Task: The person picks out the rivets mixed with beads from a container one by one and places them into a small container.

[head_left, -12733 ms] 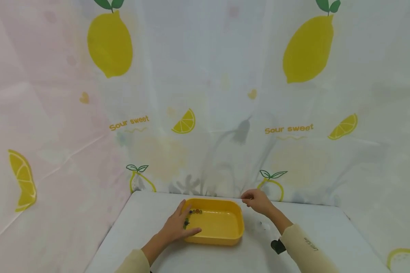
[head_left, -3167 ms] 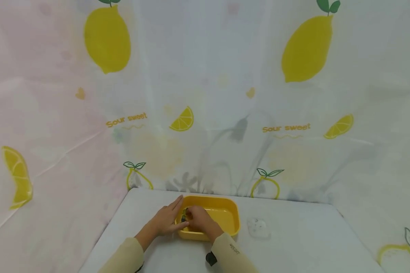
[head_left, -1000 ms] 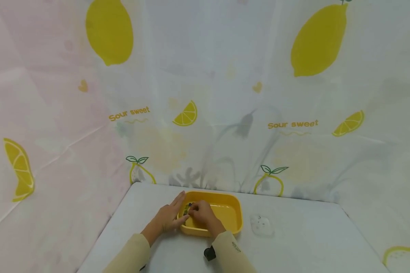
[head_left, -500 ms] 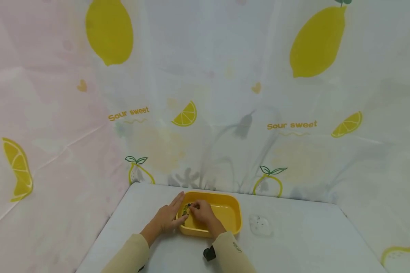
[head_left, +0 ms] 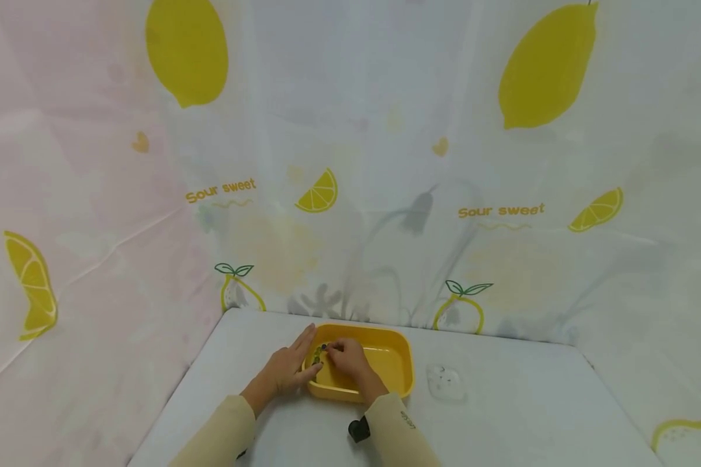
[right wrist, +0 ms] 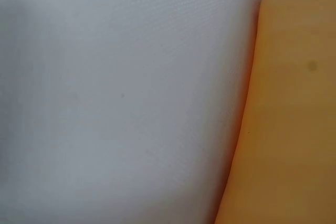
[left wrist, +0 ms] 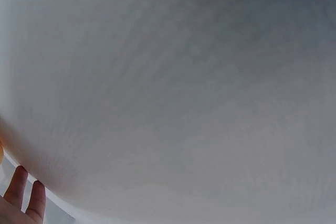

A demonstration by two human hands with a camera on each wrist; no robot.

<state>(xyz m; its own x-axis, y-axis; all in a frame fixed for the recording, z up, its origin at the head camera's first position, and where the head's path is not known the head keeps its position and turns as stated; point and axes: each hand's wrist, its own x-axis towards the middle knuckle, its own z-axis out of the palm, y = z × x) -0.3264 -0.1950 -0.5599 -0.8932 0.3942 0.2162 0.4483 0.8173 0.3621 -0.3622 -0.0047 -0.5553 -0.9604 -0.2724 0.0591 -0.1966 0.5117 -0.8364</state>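
Observation:
A shallow yellow tray (head_left: 391, 371) sits on the white table. Several small marbles (head_left: 317, 356), greenish and dark, lie in a short row inside its left end. My left hand (head_left: 283, 371) spreads along the tray's left wall, its fingers straight at the rim and its thumb reaching over the front corner. Two of its fingers (left wrist: 37, 203) show in the left wrist view. Inside the tray, my right hand (head_left: 350, 359) has thumb and forefinger pinched at a dark blue marble (head_left: 324, 347) at the row's far end. Its other fingers are curled under and partly hidden.
A clear, rounded-square plastic piece (head_left: 446, 383) lies on the table just right of the tray. A lemon-print cloth (head_left: 356, 259) hangs behind the table and along its sides. The tray's outer side (right wrist: 294, 108) fills the right of the right wrist view.
Earlier my right hand was beyond the tray's right end; it came into the tray's left end. Marbles along the back wall now stand in the left row. Lately its fingertips shifted slightly toward the back.

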